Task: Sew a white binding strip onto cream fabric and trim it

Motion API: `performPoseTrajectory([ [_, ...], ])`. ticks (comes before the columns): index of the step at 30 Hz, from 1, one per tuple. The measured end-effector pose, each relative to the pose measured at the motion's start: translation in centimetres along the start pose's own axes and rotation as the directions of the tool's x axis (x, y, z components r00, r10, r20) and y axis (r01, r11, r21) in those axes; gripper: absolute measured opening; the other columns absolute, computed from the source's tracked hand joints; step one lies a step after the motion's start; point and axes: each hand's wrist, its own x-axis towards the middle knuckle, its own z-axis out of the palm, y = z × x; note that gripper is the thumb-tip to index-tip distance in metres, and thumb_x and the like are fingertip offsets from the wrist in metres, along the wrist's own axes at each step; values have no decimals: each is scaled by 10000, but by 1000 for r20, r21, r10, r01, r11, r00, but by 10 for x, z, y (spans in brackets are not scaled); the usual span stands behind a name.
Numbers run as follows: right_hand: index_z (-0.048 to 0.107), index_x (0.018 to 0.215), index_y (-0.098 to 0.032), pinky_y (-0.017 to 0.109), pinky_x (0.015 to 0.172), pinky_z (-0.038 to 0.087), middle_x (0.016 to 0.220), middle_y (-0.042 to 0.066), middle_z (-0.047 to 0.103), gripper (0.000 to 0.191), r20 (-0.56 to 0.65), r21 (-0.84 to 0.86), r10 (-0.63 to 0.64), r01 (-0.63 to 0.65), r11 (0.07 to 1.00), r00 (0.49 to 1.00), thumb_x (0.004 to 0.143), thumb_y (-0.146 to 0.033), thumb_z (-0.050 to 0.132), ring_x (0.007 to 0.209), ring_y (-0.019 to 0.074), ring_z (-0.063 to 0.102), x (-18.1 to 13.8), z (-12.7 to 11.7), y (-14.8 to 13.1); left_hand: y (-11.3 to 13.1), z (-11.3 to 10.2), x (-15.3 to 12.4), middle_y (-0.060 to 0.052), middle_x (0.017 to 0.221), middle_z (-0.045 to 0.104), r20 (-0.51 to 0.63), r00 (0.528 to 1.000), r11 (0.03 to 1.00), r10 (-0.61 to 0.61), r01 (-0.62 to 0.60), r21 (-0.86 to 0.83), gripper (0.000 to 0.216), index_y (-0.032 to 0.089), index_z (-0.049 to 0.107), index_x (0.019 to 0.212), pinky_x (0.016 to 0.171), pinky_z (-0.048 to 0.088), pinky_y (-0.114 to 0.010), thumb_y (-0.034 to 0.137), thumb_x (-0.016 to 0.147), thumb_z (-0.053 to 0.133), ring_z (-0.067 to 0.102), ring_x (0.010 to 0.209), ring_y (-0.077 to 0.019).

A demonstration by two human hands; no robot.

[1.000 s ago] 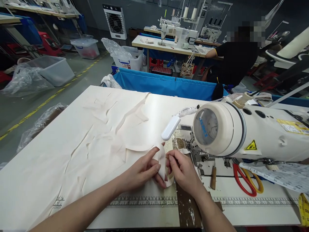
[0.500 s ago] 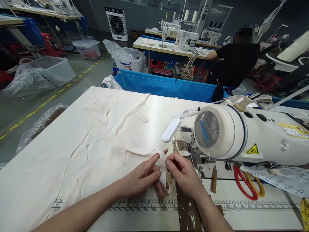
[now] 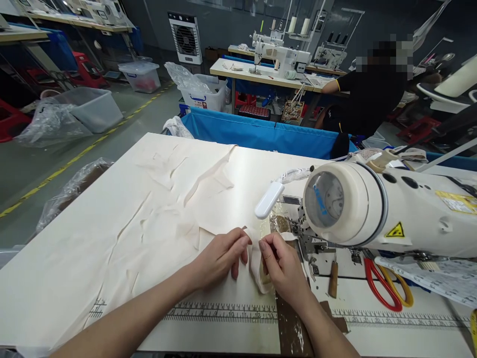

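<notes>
A: What's different now?

B: The left hand [image 3: 220, 258]. Half a second ago its fingers were spread, with the pale strip [image 3: 255, 266] looped across them. Now they're curled in, and the strip hangs beside the fingertips, to the left of the sewing machine [image 3: 372, 204] and a little nearer the wearer.

A: So has the left let go?

B: Mostly, it seems. I can't tell whether the thumb and forefinger still catch the strip's upper edge. The right hand [image 3: 283, 268], closer to the sewing machine, has thumb and fingertips pinched together on the strip, much as before. I'd judge that the right is doing most of the holding, leaving the left freer to shift its grip.

A: And the larger cloth [image 3: 160, 248]?

B: Spread and creased, well to the left of the sewing machine, with no visible change.

A: Any writing?

B: Blue lettering on the round clear cover [image 3: 324, 199] at the sewing machine's left end, too blurred to read surely. Further right along its body are a yellow warning triangle [image 3: 395, 229] and a yellow-and-white label [image 3: 458, 201] whose small print is lost. On the near side of the sewing machine, ruler markings [image 3: 223, 314] run along the tabletop; 10, 11 and 12 look just about legible.
</notes>
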Motion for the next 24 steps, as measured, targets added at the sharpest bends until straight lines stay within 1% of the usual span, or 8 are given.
performPoseTrajectory([
  [4, 430, 769, -247, 270, 544, 359, 594, -45, 487, 269, 24, 14, -38, 37, 999, 999, 1017, -336, 378, 534, 151, 497, -4, 11, -5, -4, 13, -3, 73, 511, 472, -97, 994, 986, 53, -37, 163, 348, 234, 354, 779, 523, 407, -273, 478, 1026, 337, 493, 455, -132],
  [7, 391, 739, -254, 285, 533, 314, 611, -34, 473, 278, -1, 1, -59, 59, 998, 998, 1004, -330, 365, 530, 157, 459, -5, 20, -4, -6, 13, -2, 53, 525, 466, -190, 974, 978, 124, -88, 188, 336, 240, 371, 774, 586, 439, -298, 422, 1042, 281, 489, 498, -152],
  [9, 414, 766, -248, 290, 527, 297, 622, -32, 471, 259, -40, -5, -46, 46, 999, 998, 1008, -319, 356, 530, 158, 446, -4, 20, -2, -4, 7, -2, 6, 639, 536, -201, 958, 963, 205, -161, 214, 323, 226, 428, 806, 716, 479, -318, 390, 1045, 286, 568, 657, -176],
  [12, 520, 933, -211, 276, 538, 353, 667, -26, 512, 216, -75, 125, 10, 0, 992, 997, 1026, -326, 363, 562, 152, 481, -1, 14, 2, 2, -1, -1, -105, 993, 574, -124, 941, 923, 316, -274, 269, 335, 198, 492, 800, 927, 457, -360, 361, 1039, 321, 545, 1092, -246],
  [14, 566, 985, -202, 262, 539, 396, 694, -21, 534, 240, -50, 256, 36, -22, 966, 998, 1024, -361, 391, 579, 142, 502, 2, 7, 2, 5, -4, -1, -129, 1110, 537, -42, 952, 925, 305, -285, 252, 345, 191, 511, 787, 987, 438, -373, 352, 1037, 337, 446, 1259, -276],
  [16, 597, 918, -204, 248, 514, 404, 680, -26, 524, 274, -11, 337, 39, -33, 941, 999, 1011, -395, 424, 566, 130, 494, 4, 2, 0, 6, -3, -2, -128, 1162, 527, 25, 959, 935, 283, -281, 215, 325, 189, 544, 824, 1045, 413, -391, 346, 1036, 354, 392, 1331, -281],
  [21, 614, 860, -205, 239, 487, 391, 651, -44, 506, 191, 31, 371, 22, -32, 928, 999, 938, -371, 560, 534, 114, 468, 5, -2, -4, 5, -2, -3, -121, 1384, 482, 129, 950, 933, 284, -305, 189, 291, 191, 621, 954, 1140, 340, -428, 311, 1034, 368, 313, 1420, -279],
  [24, 575, 800, -208, 250, 529, 417, 649, -37, 531, 216, 46, 363, 8, -24, 932, 999, 969, -331, 521, 550, 118, 510, 3, -3, -4, 5, -5, -2, -129, 1372, 508, 173, 946, 927, 275, -308, 212, 315, 187, 641, 972, 1140, 341, -430, 311, 1037, 358, 297, 1435, -283],
])
